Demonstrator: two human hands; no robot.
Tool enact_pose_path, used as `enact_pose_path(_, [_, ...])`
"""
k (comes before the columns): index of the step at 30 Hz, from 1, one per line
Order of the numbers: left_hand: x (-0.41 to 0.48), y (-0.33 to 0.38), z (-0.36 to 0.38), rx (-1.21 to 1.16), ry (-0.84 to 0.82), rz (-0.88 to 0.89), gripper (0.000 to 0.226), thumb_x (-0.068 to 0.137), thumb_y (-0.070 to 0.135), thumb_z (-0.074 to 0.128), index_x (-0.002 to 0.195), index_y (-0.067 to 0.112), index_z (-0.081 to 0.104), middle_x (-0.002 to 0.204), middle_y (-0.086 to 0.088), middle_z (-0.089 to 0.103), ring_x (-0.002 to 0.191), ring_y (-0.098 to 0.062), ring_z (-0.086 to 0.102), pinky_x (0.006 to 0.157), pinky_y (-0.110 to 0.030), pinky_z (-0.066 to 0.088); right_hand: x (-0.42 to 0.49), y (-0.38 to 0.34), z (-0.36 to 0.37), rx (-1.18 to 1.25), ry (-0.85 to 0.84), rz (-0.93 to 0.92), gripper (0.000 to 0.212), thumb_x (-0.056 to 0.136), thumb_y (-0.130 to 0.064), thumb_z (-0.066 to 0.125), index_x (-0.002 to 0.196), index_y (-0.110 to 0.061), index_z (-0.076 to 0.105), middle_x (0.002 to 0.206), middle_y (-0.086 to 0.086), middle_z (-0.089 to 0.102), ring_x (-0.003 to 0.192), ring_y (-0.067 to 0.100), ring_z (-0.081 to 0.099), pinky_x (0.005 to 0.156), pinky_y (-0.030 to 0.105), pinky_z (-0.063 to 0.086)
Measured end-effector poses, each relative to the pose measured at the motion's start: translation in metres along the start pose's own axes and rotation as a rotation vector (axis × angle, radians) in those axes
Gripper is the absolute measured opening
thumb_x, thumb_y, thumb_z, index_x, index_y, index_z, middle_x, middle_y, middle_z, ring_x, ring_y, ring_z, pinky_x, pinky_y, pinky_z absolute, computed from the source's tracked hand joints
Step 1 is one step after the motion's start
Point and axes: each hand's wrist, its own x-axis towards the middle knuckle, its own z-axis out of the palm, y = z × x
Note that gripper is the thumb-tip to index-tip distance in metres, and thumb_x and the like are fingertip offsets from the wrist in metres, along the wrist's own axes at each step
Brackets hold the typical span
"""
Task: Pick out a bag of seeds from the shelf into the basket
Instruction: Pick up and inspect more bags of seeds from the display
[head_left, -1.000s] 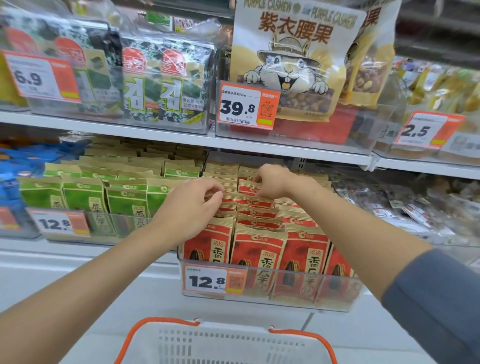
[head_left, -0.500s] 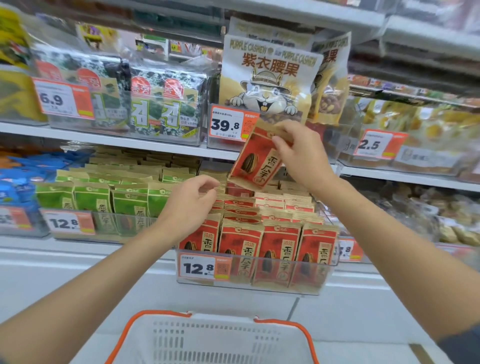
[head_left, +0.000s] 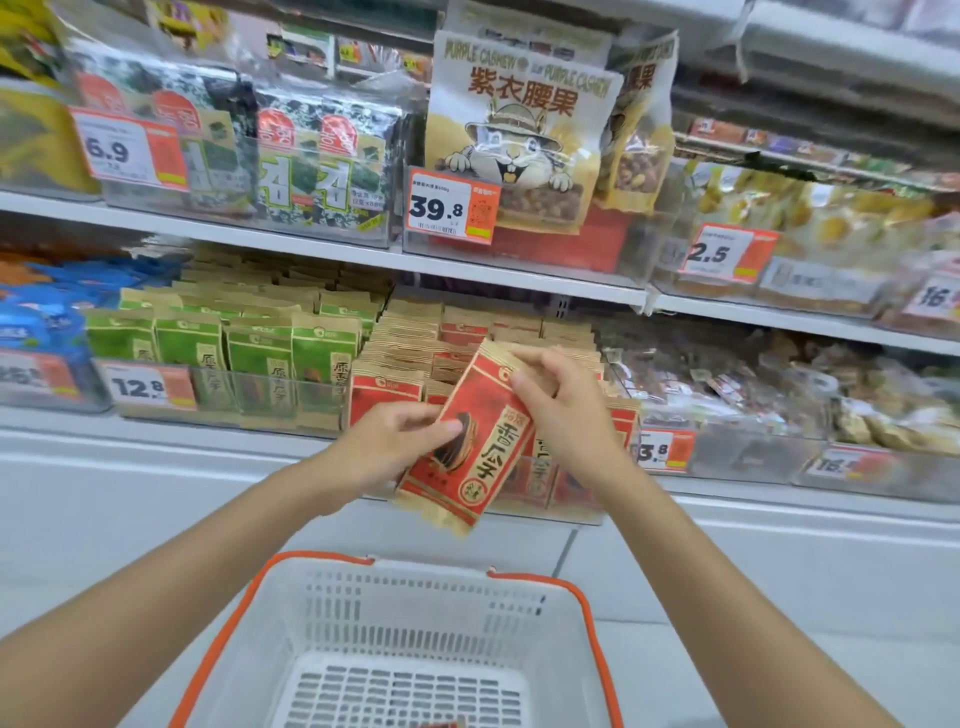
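Right hand (head_left: 561, 410) pinches the top edge of the red-and-kraft paper bag of seeds (head_left: 478, 441), thumb in front and fingers behind. Left hand (head_left: 384, 452) has come in at 9 o'clock and pinches the bag's left edge with its thumb on the front face.

Change: half a second ago the right hand alone held the bag up high, in front of the cashew price tag, and the left was on the rows. Now the bag is lowered, tilted with its top toward 1 o'clock, clear of the clear acrylic shelf bin of red bags (head_left: 384, 389).

The white slotted plastic basket with orange rim (head_left: 582, 592) sits at 6 o'clock, directly under the bag. Green seed bags (head_left: 260, 353) are at 10 o'clock, untouched.

Read: the pick is done and only lowering and release into the basket remain. A red sliver at the basket floor's bottom edge is cropped, so I can't tell what it is.
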Motion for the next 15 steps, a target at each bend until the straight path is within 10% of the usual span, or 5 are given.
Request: enact_pose_path(15, [-0.003,-0.024,0.016,0.09,-0.055,0.034,0.012,0.096,0.012,0.061,0.099,0.014,0.072,0.098,-0.003,0.078,0.094,-0.017,0.074,0.084,-0.033,0.059,-0.022,0.011,-0.01,-0.042,-0.015,0.091,0.02,0.096,-0.029,0.064,0.077,-0.025,0.068,0.079,-0.006,0.073,0.07,0.003,0.069,0.061,0.019,0.056])
